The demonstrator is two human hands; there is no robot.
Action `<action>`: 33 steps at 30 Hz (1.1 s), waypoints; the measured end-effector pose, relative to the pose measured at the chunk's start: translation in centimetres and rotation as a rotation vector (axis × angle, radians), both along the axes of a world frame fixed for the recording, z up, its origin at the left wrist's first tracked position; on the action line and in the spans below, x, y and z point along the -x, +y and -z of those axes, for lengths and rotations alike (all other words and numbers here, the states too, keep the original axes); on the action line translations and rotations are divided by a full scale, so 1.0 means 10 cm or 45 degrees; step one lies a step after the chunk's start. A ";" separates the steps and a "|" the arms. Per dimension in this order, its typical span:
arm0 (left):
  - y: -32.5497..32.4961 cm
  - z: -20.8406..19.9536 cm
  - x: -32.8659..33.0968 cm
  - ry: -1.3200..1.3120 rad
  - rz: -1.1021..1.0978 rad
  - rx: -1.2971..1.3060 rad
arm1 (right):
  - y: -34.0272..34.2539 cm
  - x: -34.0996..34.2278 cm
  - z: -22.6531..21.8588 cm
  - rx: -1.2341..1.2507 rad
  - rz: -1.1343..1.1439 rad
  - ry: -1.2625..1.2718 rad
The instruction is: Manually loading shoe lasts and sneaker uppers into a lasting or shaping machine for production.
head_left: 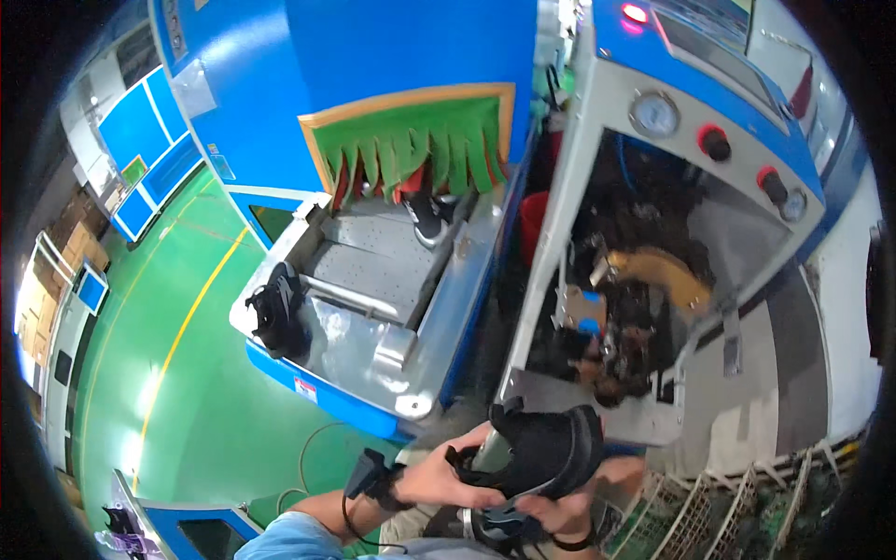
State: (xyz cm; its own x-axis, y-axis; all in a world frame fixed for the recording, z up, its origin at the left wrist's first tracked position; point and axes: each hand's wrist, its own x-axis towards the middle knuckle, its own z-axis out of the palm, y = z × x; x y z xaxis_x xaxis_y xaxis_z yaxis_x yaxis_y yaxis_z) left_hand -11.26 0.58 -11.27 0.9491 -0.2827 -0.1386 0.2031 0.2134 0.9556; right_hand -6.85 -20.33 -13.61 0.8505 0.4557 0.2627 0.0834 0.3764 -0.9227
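A black shoe (553, 450) is held low in front of me, with a grey-green form showing in its opening. My left hand (448, 474) is closed around the shoe's left end, by the opening. From below and to the right, my right hand (563, 512) grips the same shoe, thumb against its underside. Part of its fingers is hidden behind the shoe. Just below, a grey-black strapped item (499, 519) shows partly; its kind is unclear. On the front left of the metal tray (350, 327) stands another black shoe (278, 310).
A blue machine (411, 47) has a green strip curtain (411, 140), with a black shoe (426, 220) at its opening. On the right, another machine (560, 280) carries gauges, red-ringed knobs and an open mechanism (644, 308). Mesh racks (728, 509) stand lower right, beside a green floor (187, 345) at left.
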 end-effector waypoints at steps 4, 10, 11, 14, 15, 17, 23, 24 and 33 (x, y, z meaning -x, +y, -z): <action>-0.05 0.39 -0.03 -0.332 0.607 -0.604 | -0.68 0.25 0.24 0.153 -0.051 0.886; -0.90 0.36 -0.03 -0.996 0.432 -0.250 | -1.21 0.03 0.32 -0.658 0.329 0.948; -1.00 0.20 0.03 -0.866 0.446 -0.224 | -1.30 -0.08 0.09 -0.351 0.503 0.589; -1.01 0.23 -0.05 -0.842 0.118 -0.585 | -1.20 -0.39 -0.73 0.428 0.719 -0.205; -0.97 0.19 -0.18 -0.563 0.097 -0.536 | -1.19 -0.52 -0.90 0.537 0.712 -0.253; -0.95 0.18 -0.36 -0.162 0.031 -0.321 | -1.13 -0.72 -1.19 0.696 0.687 -0.254; -1.00 0.24 -0.82 -0.008 -0.075 0.051 | -0.77 -1.53 -1.53 1.316 0.680 -0.454; -1.01 0.25 -0.89 -0.007 -0.076 0.074 | -0.66 -1.63 -1.63 1.648 0.615 -0.544; -1.10 0.52 -1.22 0.163 -0.116 0.235 | -0.39 -2.18 -1.52 2.145 0.579 -0.551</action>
